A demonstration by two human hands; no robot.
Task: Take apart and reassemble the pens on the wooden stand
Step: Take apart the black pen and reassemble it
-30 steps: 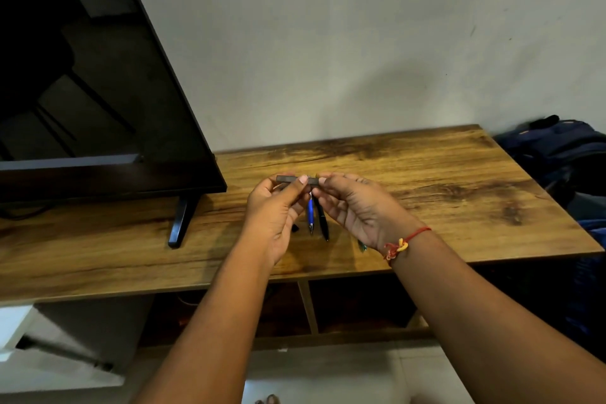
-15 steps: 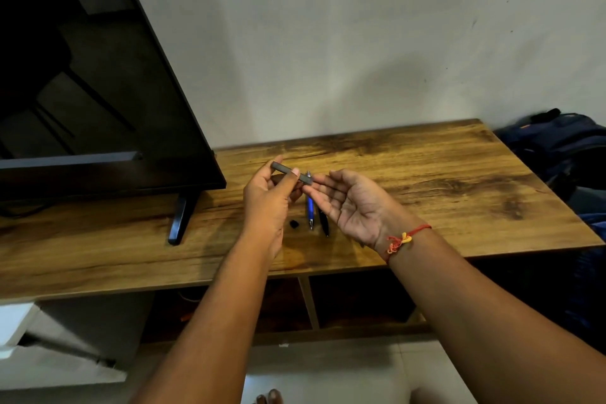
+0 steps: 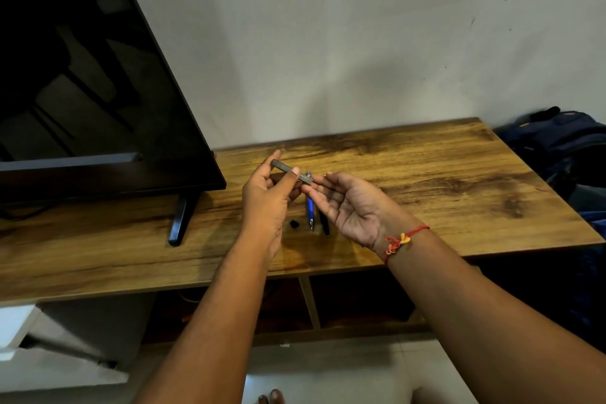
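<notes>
My left hand [image 3: 267,198] grips a grey pen barrel [image 3: 291,170] between thumb and fingers, held above the wooden stand [image 3: 426,180] and tilted down to the right. My right hand [image 3: 349,205] lies palm up beside it, fingers relaxed, fingertips close to the barrel's right end. Below the hands, on the stand, lie a blue pen [image 3: 310,211], a black pen [image 3: 324,223] and a small black cap piece [image 3: 294,224]. Whether anything rests in the right palm I cannot tell.
A large black television [image 3: 98,92] stands on the left of the stand, its foot [image 3: 180,218] near the pens. A dark blue backpack [image 3: 564,141] sits off the right end. A grey wall is behind; open shelves are below the top.
My right hand has let go of the barrel and turned palm up. The left hand has tilted the barrel, right end downward. The black cap piece has come into view on the stand.
</notes>
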